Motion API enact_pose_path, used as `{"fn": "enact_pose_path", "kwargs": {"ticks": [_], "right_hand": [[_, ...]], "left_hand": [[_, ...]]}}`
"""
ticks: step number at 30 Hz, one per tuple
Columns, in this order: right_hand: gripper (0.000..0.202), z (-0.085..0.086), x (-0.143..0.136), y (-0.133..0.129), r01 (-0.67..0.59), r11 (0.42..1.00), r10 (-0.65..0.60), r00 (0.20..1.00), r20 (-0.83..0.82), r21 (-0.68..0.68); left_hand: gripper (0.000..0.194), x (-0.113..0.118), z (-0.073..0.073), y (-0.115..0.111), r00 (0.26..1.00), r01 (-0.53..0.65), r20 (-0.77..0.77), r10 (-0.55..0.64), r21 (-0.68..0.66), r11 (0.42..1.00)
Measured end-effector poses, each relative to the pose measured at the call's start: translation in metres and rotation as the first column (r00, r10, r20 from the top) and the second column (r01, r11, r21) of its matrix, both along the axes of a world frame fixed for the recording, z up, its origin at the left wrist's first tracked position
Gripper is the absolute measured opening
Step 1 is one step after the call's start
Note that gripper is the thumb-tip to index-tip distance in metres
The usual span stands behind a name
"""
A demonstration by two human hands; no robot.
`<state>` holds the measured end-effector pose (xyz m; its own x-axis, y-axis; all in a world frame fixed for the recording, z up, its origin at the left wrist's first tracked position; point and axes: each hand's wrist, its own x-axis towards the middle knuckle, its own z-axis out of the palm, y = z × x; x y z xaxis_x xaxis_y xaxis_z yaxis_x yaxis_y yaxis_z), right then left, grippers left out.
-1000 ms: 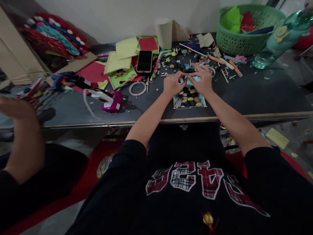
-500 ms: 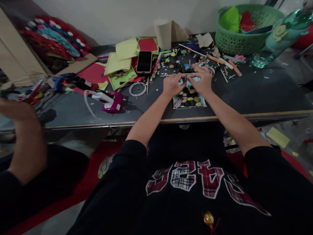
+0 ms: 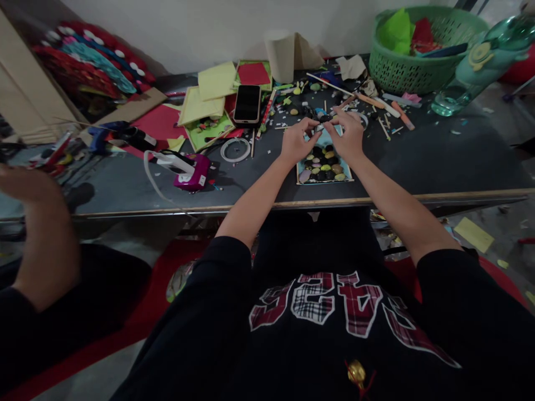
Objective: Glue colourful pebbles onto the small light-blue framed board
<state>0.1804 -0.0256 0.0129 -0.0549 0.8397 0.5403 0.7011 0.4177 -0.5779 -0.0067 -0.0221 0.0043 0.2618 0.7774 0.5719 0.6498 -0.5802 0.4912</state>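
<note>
Dark table (image 3: 426,161) — pebble tray (image 3: 346,169), white ring (image 3: 235,160), basket (image 3: 401,72)

Dark T-shirt (image 3: 317,356), short sleeves (image 3: 229,262), plaid numerals (image 3: 360,314)

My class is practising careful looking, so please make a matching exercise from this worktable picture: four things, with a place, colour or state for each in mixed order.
Things
1. Left hand
2. Shallow tray
3. Phone
4. Basket

Descriptions
A. Dark screen, lying face up
B. Green, with a bright green sheet inside
C. Fingers bent, at the tray's far end
D. Light blue base, with pebbles on it

Right pairs: 1-C, 2-D, 3-A, 4-B
</note>
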Motion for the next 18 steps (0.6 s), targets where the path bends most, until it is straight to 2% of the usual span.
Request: {"fn": "enact_pose_path", "kwargs": {"ticks": [4,6,11,14,18], "right_hand": [[0.06,0.0,-0.001,-0.002,-0.065,0.997,0.064,0.998,0.017,0.04],[0.066,-0.002,0.0,0.001,-0.139,0.99,0.139,0.99,-0.004,0.015],[0.087,-0.007,0.0,0.007,-0.356,0.93,0.335,0.923,-0.187,-0.09],[0.089,-0.007,-0.002,0.007,-0.413,0.906,0.376,0.884,-0.278,-0.088],[0.092,-0.012,-0.004,0.011,-0.427,0.897,0.361,0.856,-0.369,-0.114]], "left_hand": [[0.05,0.001,0.001,-0.001,0.998,0.011,0.064,-0.008,-0.042,0.999],[0.051,0.0,0.002,-0.001,0.997,0.013,0.073,-0.008,-0.07,0.997],[0.047,-0.001,0.003,0.002,0.997,0.007,0.074,-0.001,-0.083,0.996],[0.043,-0.001,0.003,0.003,0.997,-0.031,0.068,0.035,-0.053,0.998],[0.045,-0.002,0.005,0.0,0.995,-0.1,0.01,0.101,-0.051,0.994]]}}
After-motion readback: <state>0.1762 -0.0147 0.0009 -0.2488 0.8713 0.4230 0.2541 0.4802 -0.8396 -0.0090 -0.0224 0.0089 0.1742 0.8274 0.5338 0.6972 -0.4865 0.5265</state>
